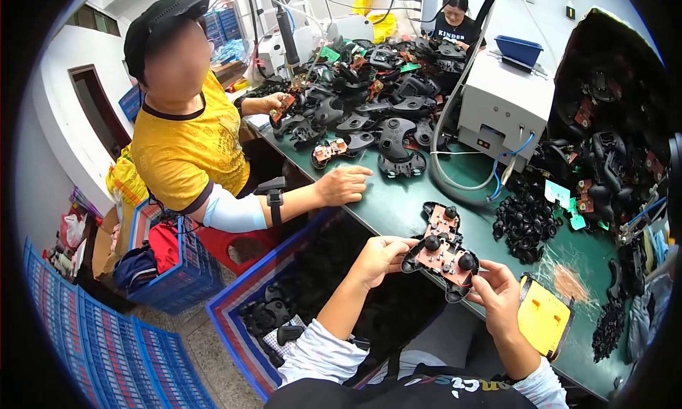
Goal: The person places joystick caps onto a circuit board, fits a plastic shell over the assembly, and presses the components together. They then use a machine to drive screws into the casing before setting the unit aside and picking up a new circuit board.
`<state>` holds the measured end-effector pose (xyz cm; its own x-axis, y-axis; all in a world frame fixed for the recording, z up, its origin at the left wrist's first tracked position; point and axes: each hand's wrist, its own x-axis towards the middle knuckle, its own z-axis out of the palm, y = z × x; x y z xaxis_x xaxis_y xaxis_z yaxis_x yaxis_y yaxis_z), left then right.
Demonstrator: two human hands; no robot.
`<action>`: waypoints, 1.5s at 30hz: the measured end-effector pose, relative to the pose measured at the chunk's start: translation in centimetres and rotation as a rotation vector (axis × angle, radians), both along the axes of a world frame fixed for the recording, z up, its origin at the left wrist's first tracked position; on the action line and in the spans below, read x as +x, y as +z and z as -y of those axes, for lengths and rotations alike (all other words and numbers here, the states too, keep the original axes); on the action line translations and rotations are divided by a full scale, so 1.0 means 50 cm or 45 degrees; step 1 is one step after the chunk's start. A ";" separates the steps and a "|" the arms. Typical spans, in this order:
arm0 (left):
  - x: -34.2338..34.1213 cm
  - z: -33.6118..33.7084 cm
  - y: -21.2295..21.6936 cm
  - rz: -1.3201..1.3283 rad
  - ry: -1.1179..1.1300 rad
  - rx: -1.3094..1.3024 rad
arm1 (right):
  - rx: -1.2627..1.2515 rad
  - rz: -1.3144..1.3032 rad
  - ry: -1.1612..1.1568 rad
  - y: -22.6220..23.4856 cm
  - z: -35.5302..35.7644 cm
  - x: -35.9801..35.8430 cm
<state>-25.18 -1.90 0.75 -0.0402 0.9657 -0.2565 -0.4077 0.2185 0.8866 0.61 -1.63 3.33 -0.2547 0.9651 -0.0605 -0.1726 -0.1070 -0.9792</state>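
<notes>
An opened game controller (447, 259) with a bare orange-brown circuit board and black thumbsticks lies between my hands at the near edge of the green table. My left hand (382, 261) pinches its left grip, with thumb and forefinger closed on it. Around its right end curl the fingers of my right hand (499, 295), next to a thin wire loop hanging from the board. Just beyond, touching or overlapping it, is a second opened controller (439, 220) with a similar board. What lies under the held controller is hidden.
Piled controllers (355, 104) cover the far table. Black thumbstick caps (526, 223), a yellow tray (543, 317) and a grey machine (506, 104) stand right. A blue crate (238, 338) sits below left. A co-worker's hand (344, 186) rests on the table edge; another person sits at the back.
</notes>
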 end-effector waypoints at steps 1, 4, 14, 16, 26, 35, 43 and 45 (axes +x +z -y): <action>0.000 0.000 -0.003 0.054 -0.014 -0.005 | -0.002 0.002 -0.001 0.002 0.001 0.000; 0.002 0.009 0.002 0.148 -0.057 0.007 | 0.006 -0.023 -0.002 0.004 0.004 0.000; 0.015 0.003 -0.007 0.053 -0.070 -0.080 | -0.007 -0.029 -0.011 -0.002 0.011 -0.006; 0.017 -0.004 -0.011 0.021 -0.066 -0.100 | -0.008 -0.021 -0.011 -0.002 0.011 -0.006; 0.030 -0.017 -0.022 -0.121 0.016 -0.054 | 0.007 -0.033 -0.002 -0.010 0.014 -0.007; 0.011 -0.006 0.001 0.178 -0.051 -0.117 | -0.002 -0.007 -0.020 -0.017 0.012 0.003; 0.024 -0.009 -0.001 -0.042 -0.023 -0.075 | -0.013 -0.021 -0.019 -0.017 0.009 0.001; 0.021 -0.012 -0.005 -0.065 -0.023 -0.042 | -0.018 -0.026 -0.022 -0.015 0.007 -0.001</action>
<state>-24.13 -1.27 0.50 -0.0368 0.9574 -0.2866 -0.3576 0.2552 0.8983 0.54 -1.97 2.59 -0.2397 0.9684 -0.0693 -0.1948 -0.1179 -0.9737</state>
